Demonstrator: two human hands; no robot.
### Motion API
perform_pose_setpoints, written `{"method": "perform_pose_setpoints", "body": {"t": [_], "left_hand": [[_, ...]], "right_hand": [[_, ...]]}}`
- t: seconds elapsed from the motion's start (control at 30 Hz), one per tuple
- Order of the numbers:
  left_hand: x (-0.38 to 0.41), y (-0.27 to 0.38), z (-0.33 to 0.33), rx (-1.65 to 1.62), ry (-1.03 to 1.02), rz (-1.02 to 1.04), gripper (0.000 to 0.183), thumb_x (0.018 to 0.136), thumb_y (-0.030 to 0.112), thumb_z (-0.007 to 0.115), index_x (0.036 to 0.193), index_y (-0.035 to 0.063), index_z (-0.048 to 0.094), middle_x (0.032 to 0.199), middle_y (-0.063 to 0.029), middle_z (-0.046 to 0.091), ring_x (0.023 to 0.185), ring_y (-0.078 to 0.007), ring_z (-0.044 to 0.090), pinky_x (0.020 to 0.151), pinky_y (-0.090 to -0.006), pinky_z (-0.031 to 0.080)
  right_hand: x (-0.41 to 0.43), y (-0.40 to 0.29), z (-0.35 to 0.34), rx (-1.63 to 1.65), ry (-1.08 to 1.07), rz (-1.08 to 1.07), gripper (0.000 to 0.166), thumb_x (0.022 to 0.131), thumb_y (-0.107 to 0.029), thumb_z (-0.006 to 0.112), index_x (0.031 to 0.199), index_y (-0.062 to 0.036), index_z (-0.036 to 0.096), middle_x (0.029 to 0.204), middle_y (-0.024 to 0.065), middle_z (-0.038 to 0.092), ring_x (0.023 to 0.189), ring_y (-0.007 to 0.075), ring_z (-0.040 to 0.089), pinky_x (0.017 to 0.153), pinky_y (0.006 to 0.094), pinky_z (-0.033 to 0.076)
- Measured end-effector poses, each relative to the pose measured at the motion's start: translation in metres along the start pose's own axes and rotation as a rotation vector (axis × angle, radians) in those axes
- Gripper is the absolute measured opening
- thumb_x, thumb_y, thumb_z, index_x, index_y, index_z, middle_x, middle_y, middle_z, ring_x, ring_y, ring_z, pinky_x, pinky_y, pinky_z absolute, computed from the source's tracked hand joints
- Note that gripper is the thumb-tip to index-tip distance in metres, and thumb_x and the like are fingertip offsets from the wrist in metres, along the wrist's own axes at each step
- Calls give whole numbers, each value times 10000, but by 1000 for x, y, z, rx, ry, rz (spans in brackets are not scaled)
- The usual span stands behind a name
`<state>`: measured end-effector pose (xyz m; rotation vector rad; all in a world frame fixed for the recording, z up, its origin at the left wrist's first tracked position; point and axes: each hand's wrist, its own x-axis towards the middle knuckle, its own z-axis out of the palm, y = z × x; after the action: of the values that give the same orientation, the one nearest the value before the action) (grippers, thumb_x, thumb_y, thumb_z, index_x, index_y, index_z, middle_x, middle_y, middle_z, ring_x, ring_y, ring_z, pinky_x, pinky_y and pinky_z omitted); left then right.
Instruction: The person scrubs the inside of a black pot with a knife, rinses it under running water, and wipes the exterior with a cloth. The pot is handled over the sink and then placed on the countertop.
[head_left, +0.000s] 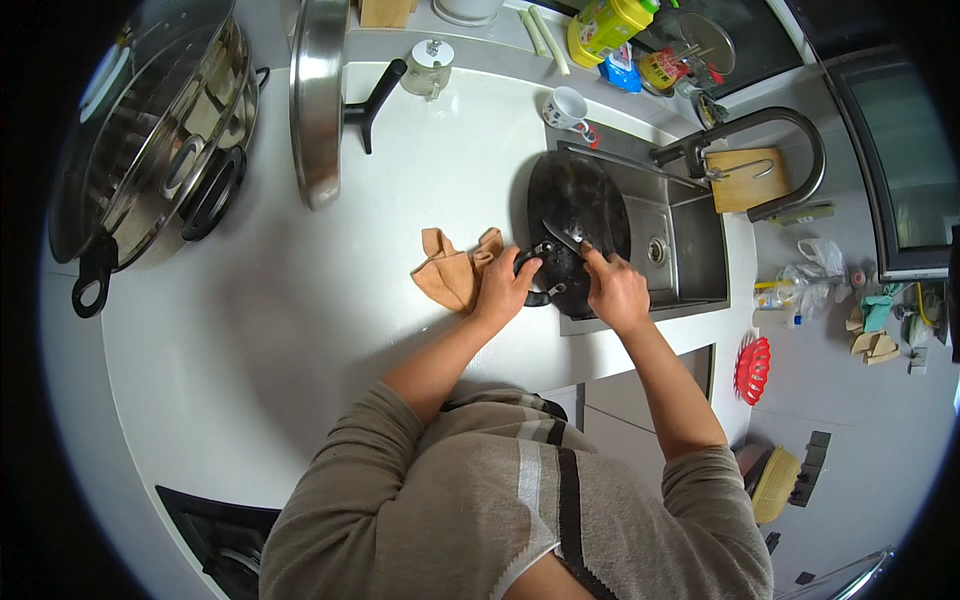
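Observation:
A dark, blackened wok (574, 187) rests on its rim side partly over the stainless sink, its loop handle (537, 298) pointing left. My left hand (507, 283) grips that black handle. In my right hand (616, 289) is a tool with a short narrow blade (562, 238), probably a knife, whose blade lies against or just above the dark surface near the handle's metal mounts. Its grip is hidden by my fingers. Beside my left hand a crumpled tan cloth (447, 277) lies on the white counter.
Beyond the sink basin (658, 251) arches a dark faucet (810, 150). A patterned mug (565, 109) and a glass jar (427, 69) stand along the back. A steel lid (319, 105) stands on edge, with a large steamer pot (217, 142) at left. A red basket (752, 370) is at right.

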<state>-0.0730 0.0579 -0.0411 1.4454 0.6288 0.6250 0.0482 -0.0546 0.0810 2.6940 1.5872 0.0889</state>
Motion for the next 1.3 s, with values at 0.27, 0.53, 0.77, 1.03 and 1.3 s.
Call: {"method": "perform_pose_setpoints", "body": {"t": [0.27,0.53,0.77,1.03,1.3], "left_hand": [[-1,1,-1,12,19,23,321,905,278,642,863,-9,506,709,-212,577,674,-400,576,595,-438,442],[-2,-4,-1,-12,10,-18,297,900,244,647,866,-12,503,716,-214,579,671,-399,579,589,-443,438],[0,-1,-1,-8,3,-16,307,902,263,644,886,-15,514,717,-226,573,672,-408,572,589,-443,436],[-1,2,-1,11,27,7,303,910,266,632,858,-12,522,707,-214,576,660,-405,566,589,-436,442],[0,-3,1,-7,15,-2,330,916,299,628,844,-3,513,688,-189,570,627,-359,560,587,-418,444]], "right_hand": [[0,-1,2,-10,-2,-35,354,844,-134,586,1189,-213,580,783,176,617,749,364,650,607,479,528],[-5,-1,0,7,-31,42,339,876,-155,579,1209,-213,575,761,167,612,734,362,644,603,474,523],[2,0,0,14,8,10,334,875,-157,584,1201,-227,567,788,157,607,752,361,643,615,476,523],[1,-3,3,-4,-25,21,369,832,-112,586,1188,-206,558,792,145,605,775,346,649,615,465,521],[5,-1,6,-38,30,-18,363,824,-100,584,1172,-201,567,796,144,615,777,343,648,630,457,528]]}}
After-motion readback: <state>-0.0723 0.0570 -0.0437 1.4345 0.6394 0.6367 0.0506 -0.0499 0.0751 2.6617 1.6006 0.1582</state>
